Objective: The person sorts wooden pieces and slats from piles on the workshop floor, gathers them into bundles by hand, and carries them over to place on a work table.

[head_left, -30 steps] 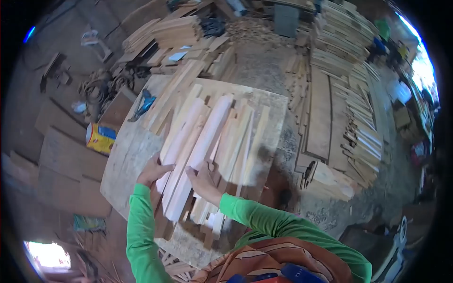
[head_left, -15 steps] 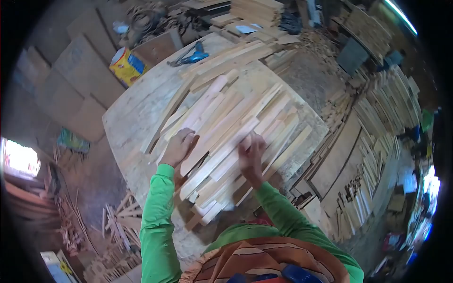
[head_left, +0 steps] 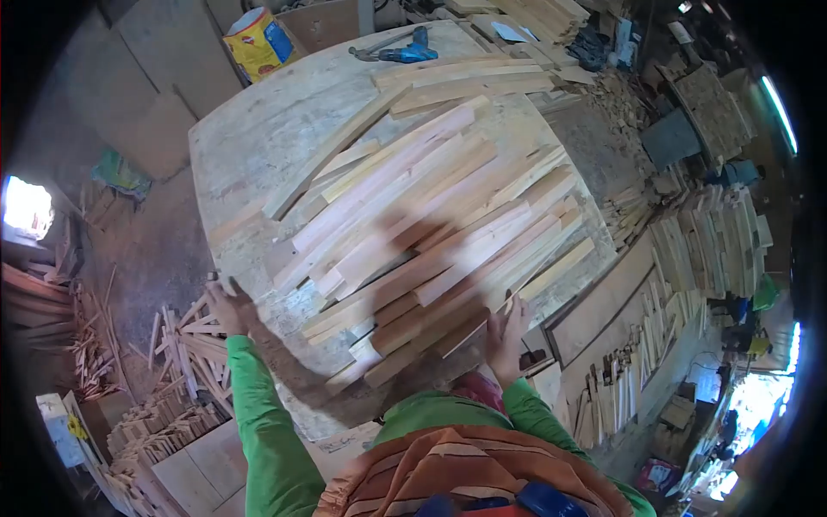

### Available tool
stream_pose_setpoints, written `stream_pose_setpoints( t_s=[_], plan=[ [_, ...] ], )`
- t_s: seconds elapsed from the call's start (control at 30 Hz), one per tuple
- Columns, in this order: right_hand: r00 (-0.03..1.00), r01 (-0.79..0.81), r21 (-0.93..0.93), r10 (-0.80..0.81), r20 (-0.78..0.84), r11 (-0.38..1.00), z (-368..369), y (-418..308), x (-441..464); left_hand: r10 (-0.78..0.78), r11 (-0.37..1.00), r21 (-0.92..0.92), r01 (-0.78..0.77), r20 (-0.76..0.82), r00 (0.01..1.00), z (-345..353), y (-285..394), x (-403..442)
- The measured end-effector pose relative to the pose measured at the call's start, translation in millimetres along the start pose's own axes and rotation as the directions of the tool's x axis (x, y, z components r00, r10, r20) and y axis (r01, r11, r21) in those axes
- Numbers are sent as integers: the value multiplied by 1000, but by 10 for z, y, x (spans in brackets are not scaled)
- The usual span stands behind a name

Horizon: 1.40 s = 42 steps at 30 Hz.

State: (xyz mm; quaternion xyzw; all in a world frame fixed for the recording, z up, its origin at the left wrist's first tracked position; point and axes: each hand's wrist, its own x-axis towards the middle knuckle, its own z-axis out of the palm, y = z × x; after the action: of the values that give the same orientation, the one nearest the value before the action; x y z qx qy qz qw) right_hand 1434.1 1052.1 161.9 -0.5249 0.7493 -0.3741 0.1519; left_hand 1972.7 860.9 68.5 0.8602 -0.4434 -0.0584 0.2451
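Note:
Several pale wooden strips [head_left: 388, 250] lie side by side at a slant across a worn wooden table [head_left: 250, 138]. My left hand [head_left: 226, 308] is at the table's left edge, away from the strips, its fingers apart. My right hand [head_left: 506, 336] is at the near right side of the strips, fingers stretched forward, beside the end of a dark-edged strip [head_left: 465, 334]; whether it touches the strip is unclear. A shadow falls over the middle of the strips. One longer strip [head_left: 336, 151] lies at an angle on the far left side of the group.
A blue power tool [head_left: 412, 47] lies at the table's far edge, with a yellow bag [head_left: 258, 43] behind it. Stacked boards [head_left: 706, 241] stand on the right. Offcuts [head_left: 185, 340] are piled on the floor at the left, and more wood [head_left: 164, 431] sits below them.
Both hands have come off the strips in the middle. My left hand has moved left to the table edge; my right hand has moved nearer my body. The view has shifted.

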Motion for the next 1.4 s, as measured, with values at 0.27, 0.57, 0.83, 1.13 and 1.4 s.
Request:
stream_pose_setpoints(
  t_s=[0.27,0.57,0.83,1.13,1.4],
  plan=[
    [994,-100,-61,98,-41,993,-10,236,-63,175,964,203,-169,-11,984,458,257,1134],
    [956,-286,-99,276,-104,953,-59,190,-303,653,752,-226,-619,133,745,1034,1474,726],
    [893,-389,-41,366,-262,920,-266,281,-837,498,848,-173,-500,582,643,729,2447,589],
    [846,-432,50,423,-325,901,-375,404,-1203,635,770,-373,-517,516,574,-101,2698,173],
    [835,-398,82,398,-381,914,-642,574,-1695,790,610,-435,-662,272,550,-665,2594,-565]
  ],
)
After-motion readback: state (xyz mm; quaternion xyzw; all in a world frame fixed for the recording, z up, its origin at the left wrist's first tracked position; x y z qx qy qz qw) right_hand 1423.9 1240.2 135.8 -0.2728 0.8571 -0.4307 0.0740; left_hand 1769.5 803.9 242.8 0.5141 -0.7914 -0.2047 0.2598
